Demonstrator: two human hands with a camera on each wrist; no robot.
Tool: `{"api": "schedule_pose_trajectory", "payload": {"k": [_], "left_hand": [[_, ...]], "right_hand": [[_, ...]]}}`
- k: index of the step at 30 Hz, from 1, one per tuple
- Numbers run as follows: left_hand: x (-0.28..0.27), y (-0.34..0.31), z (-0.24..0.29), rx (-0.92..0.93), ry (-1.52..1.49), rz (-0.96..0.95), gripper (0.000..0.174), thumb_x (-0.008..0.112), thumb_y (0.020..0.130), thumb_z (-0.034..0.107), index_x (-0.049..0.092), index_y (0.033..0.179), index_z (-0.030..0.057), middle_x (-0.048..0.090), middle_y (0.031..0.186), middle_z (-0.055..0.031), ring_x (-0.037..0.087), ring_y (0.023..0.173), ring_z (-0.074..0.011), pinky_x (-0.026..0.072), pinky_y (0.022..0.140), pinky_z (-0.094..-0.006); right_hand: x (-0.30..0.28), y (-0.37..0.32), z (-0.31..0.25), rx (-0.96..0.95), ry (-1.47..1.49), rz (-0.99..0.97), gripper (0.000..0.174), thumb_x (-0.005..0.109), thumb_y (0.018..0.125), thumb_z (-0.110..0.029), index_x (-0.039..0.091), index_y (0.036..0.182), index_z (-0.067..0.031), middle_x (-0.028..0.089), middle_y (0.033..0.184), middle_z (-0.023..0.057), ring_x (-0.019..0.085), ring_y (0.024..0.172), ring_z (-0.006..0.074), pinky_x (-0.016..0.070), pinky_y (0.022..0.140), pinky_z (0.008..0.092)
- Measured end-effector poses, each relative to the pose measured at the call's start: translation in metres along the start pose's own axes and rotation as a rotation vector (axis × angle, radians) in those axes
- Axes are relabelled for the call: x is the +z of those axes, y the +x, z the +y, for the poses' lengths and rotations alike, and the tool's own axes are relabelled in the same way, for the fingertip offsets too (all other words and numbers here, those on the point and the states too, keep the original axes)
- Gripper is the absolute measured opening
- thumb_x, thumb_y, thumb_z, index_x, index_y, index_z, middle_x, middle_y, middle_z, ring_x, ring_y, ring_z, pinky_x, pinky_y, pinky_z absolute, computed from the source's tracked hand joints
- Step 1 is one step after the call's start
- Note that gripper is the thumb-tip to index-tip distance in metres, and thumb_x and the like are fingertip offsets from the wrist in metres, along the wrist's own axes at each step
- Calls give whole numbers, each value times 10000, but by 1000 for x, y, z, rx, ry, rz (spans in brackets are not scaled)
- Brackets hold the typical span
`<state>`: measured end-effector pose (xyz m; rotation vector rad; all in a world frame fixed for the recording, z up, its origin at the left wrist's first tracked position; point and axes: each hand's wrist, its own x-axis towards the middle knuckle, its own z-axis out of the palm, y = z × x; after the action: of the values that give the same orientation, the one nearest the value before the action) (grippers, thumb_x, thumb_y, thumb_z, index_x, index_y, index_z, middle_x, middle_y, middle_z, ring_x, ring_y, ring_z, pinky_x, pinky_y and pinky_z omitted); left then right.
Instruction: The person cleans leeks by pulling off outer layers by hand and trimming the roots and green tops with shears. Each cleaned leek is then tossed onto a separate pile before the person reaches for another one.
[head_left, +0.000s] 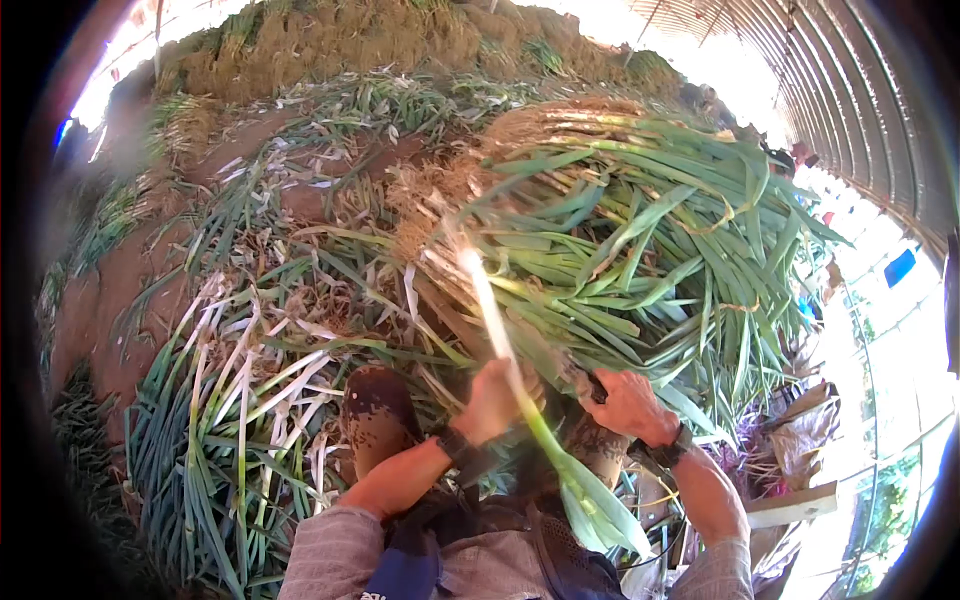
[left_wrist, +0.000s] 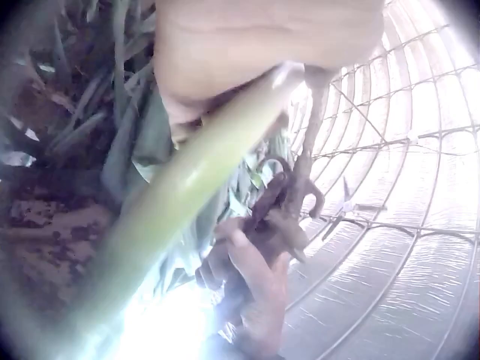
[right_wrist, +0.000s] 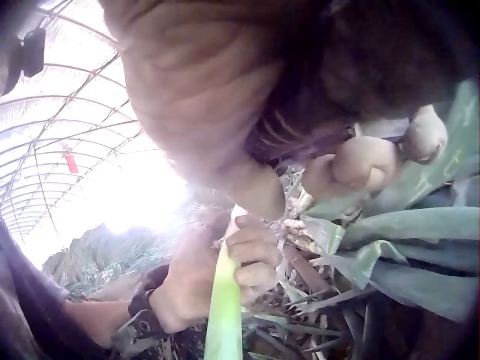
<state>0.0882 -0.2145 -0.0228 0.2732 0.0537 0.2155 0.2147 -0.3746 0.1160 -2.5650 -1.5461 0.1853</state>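
A long leek-like plant (head_left: 548, 440) slants across the person's lap, its pale root end up and its green leaves down. The left hand (head_left: 495, 400) grips its stalk around the middle; in the left wrist view the stalk (left_wrist: 180, 187) runs blurred beneath that hand (left_wrist: 262, 45). Close by on the right, the right hand (head_left: 635, 405) has its fingers curled round a dark object (head_left: 597, 388), too unclear to name. The right wrist view shows the left hand's fingers (right_wrist: 255, 259) wrapped round the pale green stalk (right_wrist: 225, 300), below the right hand (right_wrist: 195, 97).
A large heap of similar plants (head_left: 640, 230) lies ahead and to the right, roots facing left. Paler stalks (head_left: 245, 400) are laid on the left, among scattered leaves. Bundles (head_left: 350, 50) stand along the back. A wooden board (head_left: 793, 505) lies at the right.
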Motion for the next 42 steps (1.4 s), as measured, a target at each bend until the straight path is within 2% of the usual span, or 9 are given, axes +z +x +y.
{"api": "schedule_pose_trajectory", "payload": {"k": [4, 7, 19, 23, 28, 32, 37, 40, 42], "left_hand": [[-10, 3, 6, 93, -47, 57, 594, 352, 967, 679, 500, 841, 117, 338, 624, 17, 345, 562, -148, 329, 521, -334], [-6, 0, 10, 53, -56, -222, 794, 247, 867, 856, 553, 850, 124, 285, 548, 63, 287, 471, -102, 261, 434, -272], [10, -4, 35, 32, -49, -50, 857, 234, 811, 903, 574, 842, 116, 282, 478, 56, 280, 385, -93, 244, 365, -267], [44, -12, 106, 524, 140, 147, 539, 323, 976, 685, 529, 873, 199, 413, 509, 76, 431, 396, -85, 339, 348, -251], [61, -62, 280, 1139, 355, 408, 330, 480, 1008, 439, 535, 920, 126, 537, 652, -4, 532, 492, -139, 465, 439, -295], [116, -176, 424, 1501, 717, 423, 240, 509, 1007, 351, 536, 954, 118, 557, 733, -42, 597, 641, -167, 495, 496, -297], [192, -328, 527, 1594, 1554, 1408, 306, 513, 1009, 324, 615, 1118, 56, 641, 841, -86, 630, 713, -187, 512, 647, -339], [126, -402, 577, 1623, 2498, 1623, 339, 527, 1007, 347, 657, 1138, 63, 659, 853, -149, 630, 737, -286, 491, 694, -407], [65, -409, 546, 1572, 2586, 1651, 359, 527, 1005, 353, 640, 1170, 55, 665, 871, -175, 616, 737, -353, 480, 646, -439]], "right_hand": [[-2, 24, -6, -74, -32, 0, 387, 634, 877, -402, 628, 868, -15, 633, 730, 258, 618, 735, 468, 495, 685, 530], [-1, 39, -12, -258, -68, -20, 380, 634, 879, -398, 635, 893, -18, 626, 700, 252, 615, 710, 471, 497, 665, 524], [-18, 51, -18, -71, -72, -71, 380, 612, 846, -387, 652, 882, -11, 672, 833, 253, 641, 817, 460, 510, 758, 532], [-24, 38, 1, -37, -189, -193, 361, 606, 805, -376, 674, 850, -24, 679, 840, 248, 652, 832, 445, 511, 771, 526], [-20, 31, 36, -63, -209, -163, 338, 660, 780, -338, 647, 849, -7, 671, 808, 239, 639, 811, 459, 511, 762, 530], [-30, 38, 32, 4, -170, -197, 292, 607, 749, -281, 680, 842, -13, 680, 860, 247, 648, 852, 452, 511, 794, 521], [-32, 72, 40, -103, -286, -151, 300, 598, 715, -252, 687, 829, 10, 674, 821, 265, 656, 809, 459, 528, 772, 521], [-38, 100, 30, -162, -310, -134, 300, 598, 684, -235, 694, 778, 34, 670, 798, 284, 663, 768, 463, 541, 738, 516], [-30, 120, 34, -174, -334, -154, 301, 588, 682, -223, 699, 763, 45, 669, 795, 290, 664, 775, 465, 538, 750, 517]]}}
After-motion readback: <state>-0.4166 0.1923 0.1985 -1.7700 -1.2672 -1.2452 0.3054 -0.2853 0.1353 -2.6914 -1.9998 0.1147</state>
